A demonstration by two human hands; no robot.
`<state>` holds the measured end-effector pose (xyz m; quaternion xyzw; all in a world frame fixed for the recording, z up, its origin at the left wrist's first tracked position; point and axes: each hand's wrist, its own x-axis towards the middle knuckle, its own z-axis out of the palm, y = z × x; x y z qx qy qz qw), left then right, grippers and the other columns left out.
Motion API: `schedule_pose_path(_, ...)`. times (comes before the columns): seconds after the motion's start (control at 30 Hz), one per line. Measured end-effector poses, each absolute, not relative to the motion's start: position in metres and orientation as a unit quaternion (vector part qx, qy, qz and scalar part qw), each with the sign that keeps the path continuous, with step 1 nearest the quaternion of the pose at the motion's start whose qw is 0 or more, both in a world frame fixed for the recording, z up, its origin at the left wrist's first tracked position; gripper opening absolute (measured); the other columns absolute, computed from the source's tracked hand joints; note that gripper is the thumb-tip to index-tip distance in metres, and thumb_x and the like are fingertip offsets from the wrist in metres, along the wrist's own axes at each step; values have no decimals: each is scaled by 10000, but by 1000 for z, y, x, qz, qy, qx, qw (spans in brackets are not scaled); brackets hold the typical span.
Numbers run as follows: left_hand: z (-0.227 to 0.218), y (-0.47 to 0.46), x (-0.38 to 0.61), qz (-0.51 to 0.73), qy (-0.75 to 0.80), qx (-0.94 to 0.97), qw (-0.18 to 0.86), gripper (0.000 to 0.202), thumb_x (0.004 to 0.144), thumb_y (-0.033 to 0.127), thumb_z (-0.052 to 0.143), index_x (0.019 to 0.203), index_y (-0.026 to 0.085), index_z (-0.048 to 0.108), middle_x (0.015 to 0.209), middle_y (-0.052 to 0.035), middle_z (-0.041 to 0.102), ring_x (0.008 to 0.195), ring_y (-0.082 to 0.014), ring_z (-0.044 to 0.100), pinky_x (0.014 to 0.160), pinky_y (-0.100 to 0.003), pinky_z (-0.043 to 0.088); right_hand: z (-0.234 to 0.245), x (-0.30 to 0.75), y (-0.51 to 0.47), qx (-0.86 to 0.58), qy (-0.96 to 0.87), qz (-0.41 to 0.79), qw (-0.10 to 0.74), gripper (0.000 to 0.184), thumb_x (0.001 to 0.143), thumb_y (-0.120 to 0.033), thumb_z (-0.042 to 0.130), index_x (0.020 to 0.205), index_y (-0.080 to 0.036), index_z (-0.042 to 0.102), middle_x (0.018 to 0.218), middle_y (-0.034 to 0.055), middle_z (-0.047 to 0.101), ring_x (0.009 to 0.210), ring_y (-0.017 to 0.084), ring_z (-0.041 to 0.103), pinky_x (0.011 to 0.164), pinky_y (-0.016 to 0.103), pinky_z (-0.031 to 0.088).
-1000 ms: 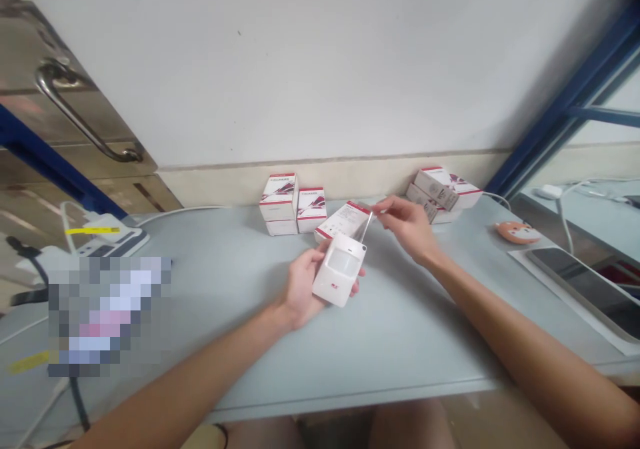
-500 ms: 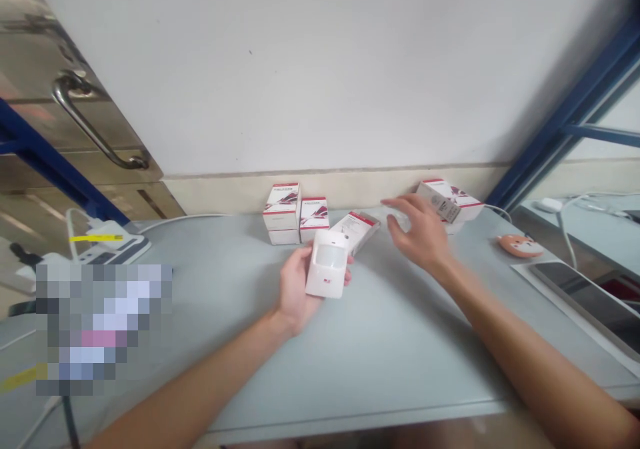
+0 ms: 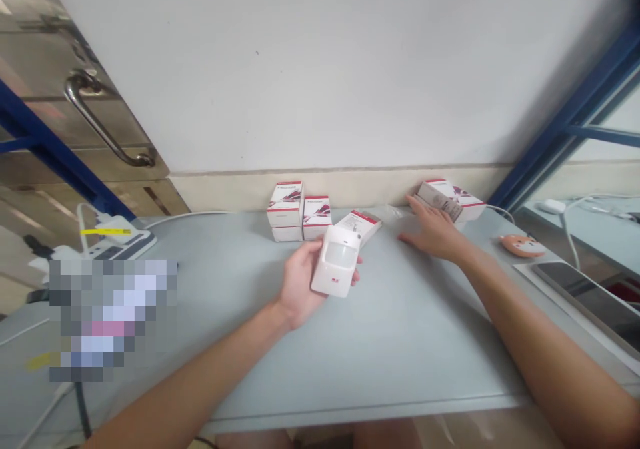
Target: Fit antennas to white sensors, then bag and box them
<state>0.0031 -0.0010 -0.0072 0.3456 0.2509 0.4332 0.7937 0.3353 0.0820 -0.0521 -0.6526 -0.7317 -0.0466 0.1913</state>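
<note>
My left hand (image 3: 300, 286) is wrapped round a white motion sensor (image 3: 336, 262), its curved lens and small red logo facing up. Just behind the sensor lies a white and red box (image 3: 367, 221), partly covered by it. My right hand (image 3: 433, 232) is open, thumb apart from the fingers, and holds nothing that I can see. Its fingertips reach the near side of a small box (image 3: 443, 204) with printed text, leaning against a white and red box (image 3: 467, 199); whether they touch cannot be made out. A clear plastic bag (image 3: 395, 212) lies left of that hand.
White and red boxes (image 3: 286, 204) stand stacked by the wall, with another box (image 3: 317, 217) beside them. An orange mouse (image 3: 523, 245) and a dark flat device (image 3: 590, 296) are at right. A power strip (image 3: 125, 239) with cables and a blurred-out patch (image 3: 110, 322) are at left.
My right hand has moved right, away from the clear plastic bag and towards the boxes at the right. My left hand still holds the motion sensor, now tilted a little more.
</note>
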Motion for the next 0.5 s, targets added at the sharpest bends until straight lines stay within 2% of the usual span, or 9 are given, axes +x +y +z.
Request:
schedule_pose_path(0.13, -6, -2, 2, 430, 259, 345, 793, 441, 956, 378, 511, 1215, 73, 694, 1012, -203, 771, 760, -283, 710, 779, -406, 502, -38, 329, 76, -639, -726, -35, 250, 858, 865, -388, 689, 1647, -262, 359, 1409, 138, 686, 1388, 418, 572, 1206, 636, 375)
schedule_pose_path(0.3, 0, -1, -1, 436, 249, 332, 798, 402, 936, 368, 541, 1167, 82, 704, 1010, -202, 772, 776, -286, 709, 787, -404, 502, -17, 307, 59, -563, -750, 2, 347, 769, 914, -418, 698, 1619, -356, 396, 1412, 88, 666, 1333, 352, 611, 1119, 540, 495)
schedule_pose_path(0.5, 3, 0, -2, 444, 254, 326, 795, 396, 949, 366, 504, 1160, 87, 690, 983, -198, 771, 760, -287, 711, 774, -396, 504, -10, 277, 43, -482, -794, 8, 370, 617, 963, -346, 649, 1555, -361, 473, 1424, 85, 637, 1302, 320, 630, 1126, 517, 508)
